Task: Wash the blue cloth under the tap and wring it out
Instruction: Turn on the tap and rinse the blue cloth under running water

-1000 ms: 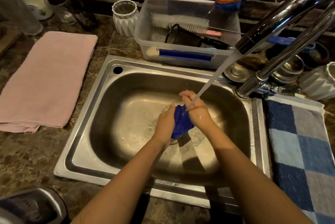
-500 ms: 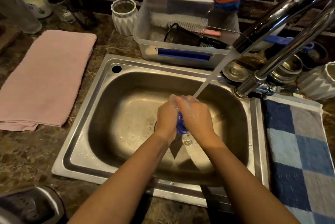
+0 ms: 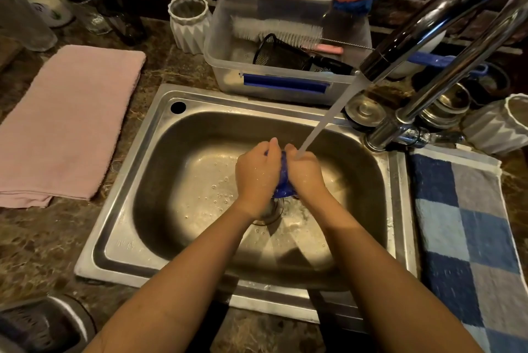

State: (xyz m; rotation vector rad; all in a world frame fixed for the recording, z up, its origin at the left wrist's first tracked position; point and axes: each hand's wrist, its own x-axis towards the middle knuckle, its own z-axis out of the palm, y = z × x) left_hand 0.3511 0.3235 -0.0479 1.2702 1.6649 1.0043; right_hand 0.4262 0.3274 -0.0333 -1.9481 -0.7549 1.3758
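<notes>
**Cloth squeezed between two hands under the running tap**

Cloth (image 3: 282,181), blue and bunched small, sits pressed between the two hands over the middle of the sink (image 3: 148,181), just above the drain. The left hand (image 3: 257,172) wraps it from the left with fingers curled forward and the back of the hand facing up. The right hand (image 3: 305,172) closes on it from the right in a matching pose. Both are clamped tight on the cloth, knuckles nearly meeting above it. Both forearms reach in from the bottom edge and converge at the wrists.

Water (image 3: 328,118) falls in a slanted stream from the tap (image 3: 423,29) and lands on the right hand's knuckles, right beside the cloth.

Only a narrow strip of the cloth shows between the hands, plus a small fold hanging below them; the rest is covered by the palms and fingers. The drain is mostly hidden under the wrists. The tap's upper arc runs out of the picture at the top right. A pink towel (image 3: 65,124) lies on the counter to the left of the sink, and a blue checked towel (image 3: 468,238) to the right is cut off by the edge.
</notes>
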